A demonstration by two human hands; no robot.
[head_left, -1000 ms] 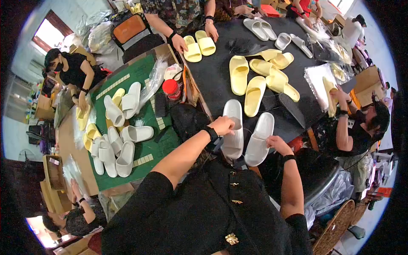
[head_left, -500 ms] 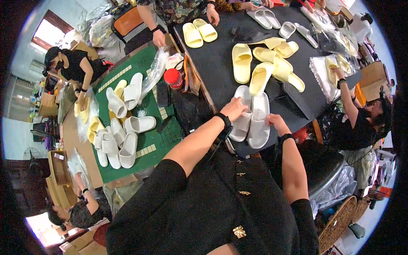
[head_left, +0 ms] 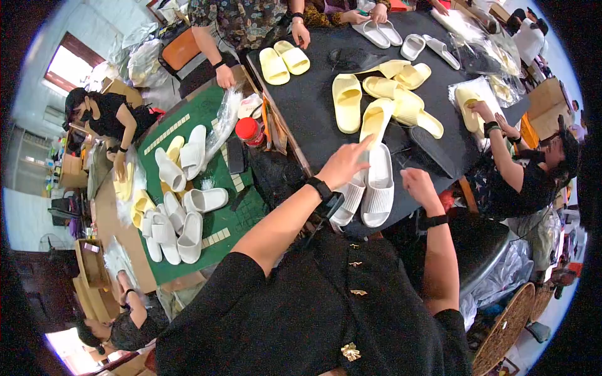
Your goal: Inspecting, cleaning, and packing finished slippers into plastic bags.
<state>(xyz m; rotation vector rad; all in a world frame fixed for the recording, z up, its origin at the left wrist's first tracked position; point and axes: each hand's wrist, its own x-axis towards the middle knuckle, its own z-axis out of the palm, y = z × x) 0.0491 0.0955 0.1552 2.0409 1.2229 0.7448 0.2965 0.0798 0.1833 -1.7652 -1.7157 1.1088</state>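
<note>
A pair of white slide slippers lies side by side on the black table (head_left: 307,119) in front of me. My left hand (head_left: 343,164) is open above the left white slipper (head_left: 349,205) and covers its far part. The index finger stretches to the near end of a yellow slipper (head_left: 378,116); whether it touches cannot be made out. To the right of the right white slipper (head_left: 378,203), my right hand (head_left: 419,187) is held apart from it with curled fingers and nothing visible in them. Several more yellow slippers (head_left: 347,103) lie beyond, some overlapping.
A black slipper (head_left: 433,150) lies right of the yellow heap. On the left, a green mat (head_left: 216,219) bears white and yellow slippers, a phone and a red-lidded jar (head_left: 249,130). Co-workers stand around; one at the right handles a yellow slipper (head_left: 466,103) on clear plastic.
My right hand has come off the right white slipper and moved slightly right. My left hand has opened and reaches forward. The white pair sits slightly nearer to me.
</note>
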